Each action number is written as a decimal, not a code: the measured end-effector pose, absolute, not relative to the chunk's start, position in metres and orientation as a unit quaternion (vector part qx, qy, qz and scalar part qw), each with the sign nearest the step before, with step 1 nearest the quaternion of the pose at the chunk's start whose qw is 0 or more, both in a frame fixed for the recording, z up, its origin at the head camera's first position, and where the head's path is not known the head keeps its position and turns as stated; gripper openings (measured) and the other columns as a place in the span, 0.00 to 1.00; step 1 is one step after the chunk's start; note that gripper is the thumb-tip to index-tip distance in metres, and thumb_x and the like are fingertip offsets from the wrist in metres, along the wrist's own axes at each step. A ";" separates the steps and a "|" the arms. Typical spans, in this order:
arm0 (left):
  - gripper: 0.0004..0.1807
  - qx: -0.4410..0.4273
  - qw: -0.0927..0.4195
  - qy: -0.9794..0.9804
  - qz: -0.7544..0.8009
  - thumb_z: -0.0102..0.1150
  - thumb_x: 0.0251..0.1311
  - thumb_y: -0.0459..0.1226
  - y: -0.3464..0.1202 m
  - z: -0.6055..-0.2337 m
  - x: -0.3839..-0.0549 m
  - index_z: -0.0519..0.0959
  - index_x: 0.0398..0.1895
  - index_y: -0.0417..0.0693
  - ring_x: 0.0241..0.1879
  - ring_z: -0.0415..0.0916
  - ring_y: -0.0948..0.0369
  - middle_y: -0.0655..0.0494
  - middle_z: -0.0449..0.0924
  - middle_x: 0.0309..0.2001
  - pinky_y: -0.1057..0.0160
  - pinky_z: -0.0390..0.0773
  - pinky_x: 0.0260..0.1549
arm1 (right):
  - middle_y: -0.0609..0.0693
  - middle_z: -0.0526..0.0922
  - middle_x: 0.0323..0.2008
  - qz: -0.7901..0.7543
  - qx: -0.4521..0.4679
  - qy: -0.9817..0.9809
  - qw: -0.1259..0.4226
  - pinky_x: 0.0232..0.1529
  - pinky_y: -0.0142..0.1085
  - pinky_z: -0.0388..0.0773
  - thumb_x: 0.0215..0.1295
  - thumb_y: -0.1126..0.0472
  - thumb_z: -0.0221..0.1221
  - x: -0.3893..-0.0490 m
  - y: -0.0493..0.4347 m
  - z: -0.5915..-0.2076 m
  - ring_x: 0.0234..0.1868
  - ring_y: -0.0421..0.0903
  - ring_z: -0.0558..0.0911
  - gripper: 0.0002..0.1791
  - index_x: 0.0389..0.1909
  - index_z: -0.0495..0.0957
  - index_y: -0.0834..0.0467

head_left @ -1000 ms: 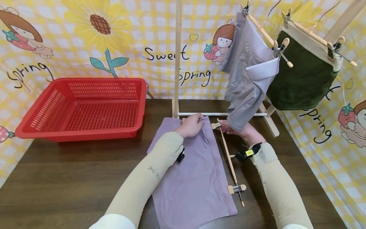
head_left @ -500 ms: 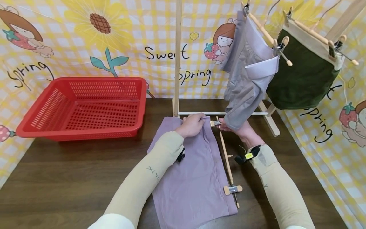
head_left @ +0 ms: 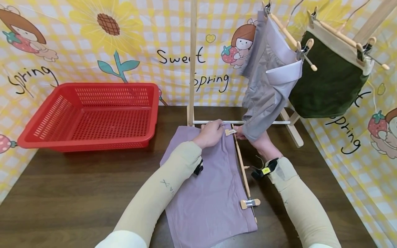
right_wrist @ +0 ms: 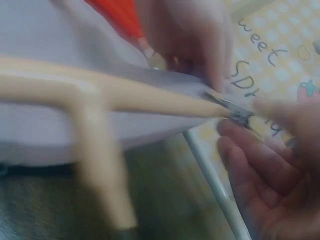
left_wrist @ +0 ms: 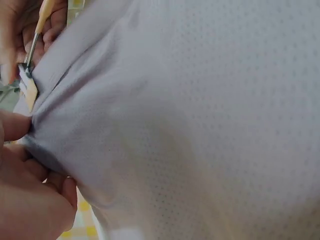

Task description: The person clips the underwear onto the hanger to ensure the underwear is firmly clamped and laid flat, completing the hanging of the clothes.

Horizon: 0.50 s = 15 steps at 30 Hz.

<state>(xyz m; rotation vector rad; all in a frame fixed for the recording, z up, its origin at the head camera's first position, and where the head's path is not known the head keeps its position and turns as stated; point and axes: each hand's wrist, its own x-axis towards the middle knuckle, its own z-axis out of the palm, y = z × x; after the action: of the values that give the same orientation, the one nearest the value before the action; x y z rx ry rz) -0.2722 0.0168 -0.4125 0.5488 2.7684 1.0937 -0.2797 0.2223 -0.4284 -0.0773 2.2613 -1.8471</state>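
A pale purple garment (head_left: 204, 193) lies flat on the table, its waistband along the right side. My left hand (head_left: 211, 133) pinches the waistband's far end, bunching the cloth in the left wrist view. Along the waistband lies a wooden clip hanger (head_left: 241, 156). My right hand (right_wrist: 280, 170) grips the hanger's far clip (head_left: 230, 132), whose jaws overlap the waistband corner beside my left fingertips. The near clip (head_left: 250, 203) lies over the waistband's near part. Grey hanging cloth partly hides my right hand in the head view.
A red plastic basket (head_left: 149, 132) stands at the back left. A wooden rack (head_left: 192, 69) rises behind the garment. From hangers on the right hang grey shorts (head_left: 263, 93) and a dark green garment (head_left: 328, 75), low over my right forearm.
My right hand has moved left with the hanger, bringing the far clip from beside the waistband onto its corner. The near clip has shifted left too. My left hand has moved slightly right.
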 end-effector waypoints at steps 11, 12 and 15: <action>0.22 0.179 0.056 0.916 0.356 0.48 0.77 0.49 -0.002 -0.412 -0.274 0.75 0.62 0.44 0.61 0.75 0.52 0.50 0.80 0.61 0.45 0.58 0.62 | 0.52 0.82 0.21 -0.585 0.036 0.787 0.191 0.27 0.35 0.78 0.70 0.47 0.64 -0.330 0.241 -0.480 0.22 0.45 0.80 0.20 0.35 0.79 0.63; 0.23 0.180 0.060 0.920 0.342 0.48 0.77 0.50 -0.006 -0.413 -0.274 0.75 0.62 0.44 0.61 0.75 0.52 0.50 0.79 0.61 0.44 0.57 0.62 | 0.50 0.81 0.20 -0.594 0.034 0.783 0.185 0.25 0.33 0.76 0.68 0.46 0.66 -0.324 0.238 -0.473 0.21 0.43 0.79 0.21 0.33 0.78 0.62; 0.24 0.187 0.065 0.932 0.303 0.51 0.75 0.51 -0.021 -0.414 -0.275 0.78 0.61 0.44 0.58 0.77 0.53 0.50 0.81 0.59 0.43 0.57 0.61 | 0.47 0.79 0.18 -0.588 0.048 0.785 0.189 0.23 0.30 0.74 0.70 0.48 0.65 -0.303 0.228 -0.441 0.20 0.40 0.78 0.20 0.32 0.77 0.62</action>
<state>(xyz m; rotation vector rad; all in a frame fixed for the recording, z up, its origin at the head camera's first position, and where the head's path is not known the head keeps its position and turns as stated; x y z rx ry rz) -0.2746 -0.0214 -0.4137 0.5642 2.8127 0.9159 -0.3028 0.2275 -0.4410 0.1339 2.2065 -1.6547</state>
